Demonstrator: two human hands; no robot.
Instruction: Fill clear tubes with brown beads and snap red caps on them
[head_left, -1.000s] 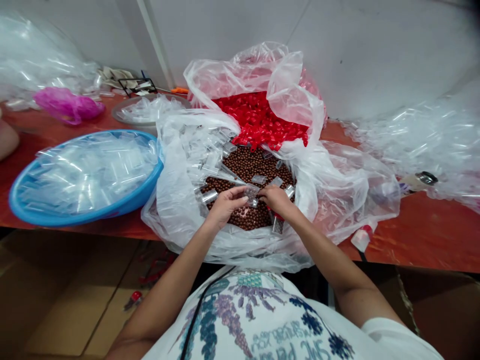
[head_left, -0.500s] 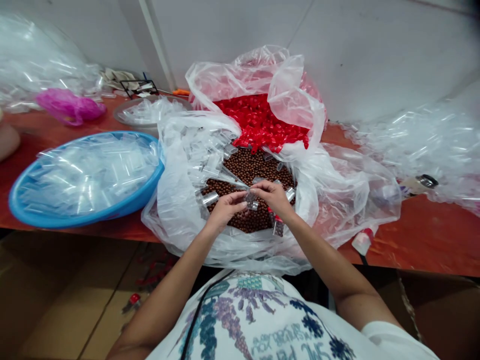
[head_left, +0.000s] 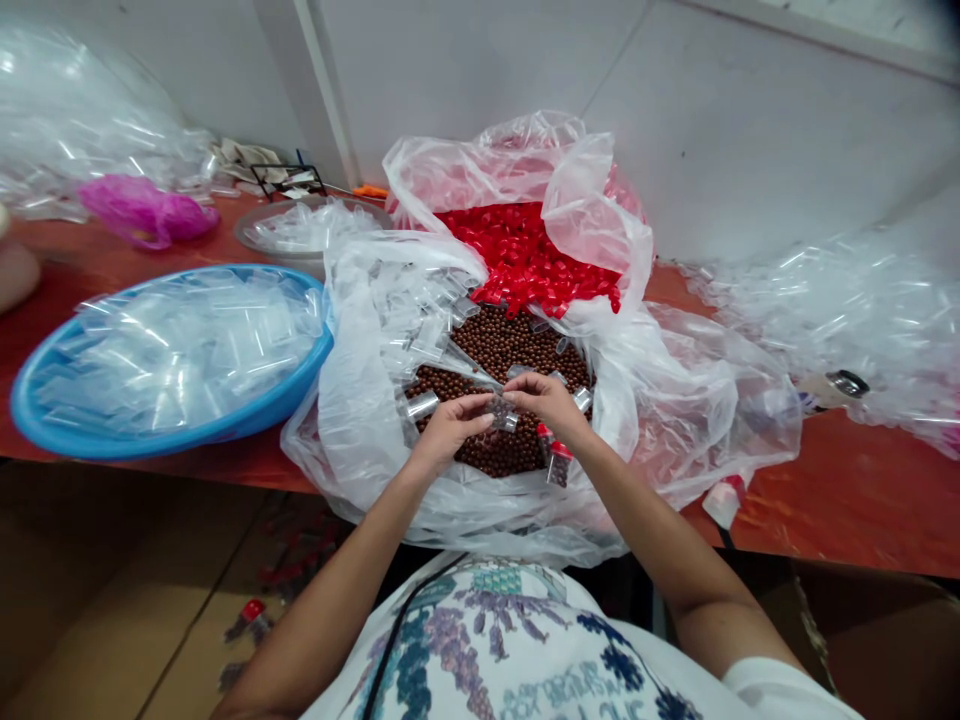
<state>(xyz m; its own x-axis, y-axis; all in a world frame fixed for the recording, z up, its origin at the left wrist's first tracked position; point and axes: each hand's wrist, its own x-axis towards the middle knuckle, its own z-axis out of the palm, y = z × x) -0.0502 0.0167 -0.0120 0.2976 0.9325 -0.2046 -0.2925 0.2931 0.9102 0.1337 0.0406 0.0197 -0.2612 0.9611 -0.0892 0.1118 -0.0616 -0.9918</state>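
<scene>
Over a heap of small brown balls (head_left: 510, 345), my left hand (head_left: 446, 430) and my right hand (head_left: 553, 405) meet. Between their fingertips is a small clear plastic tube (head_left: 505, 415) with dark balls visible in it. My left fingers and thumb pinch it from the left; those of my right hand close on it from the right. The heap lies in an opened whitish plastic bag (head_left: 352, 420). More clear tubes (head_left: 420, 330) lie at the heap's left side. Close below my right hand rests a filled tube with a red cap (head_left: 559, 462).
Behind the heap is a bag of red caps (head_left: 525, 260). A blue basin (head_left: 319, 350) full of clear tubes stands left, with a grey bowl (head_left: 247, 240) behind it. Piled clear tubes (head_left: 840, 310) lie right. Below the table (head_left: 847, 490), cardboard boxes (head_left: 82, 560) hold capped tubes at left.
The camera view has shifted slightly. Both hands stay together over the balls, still pinching the clear tube, with only small finger movement.
</scene>
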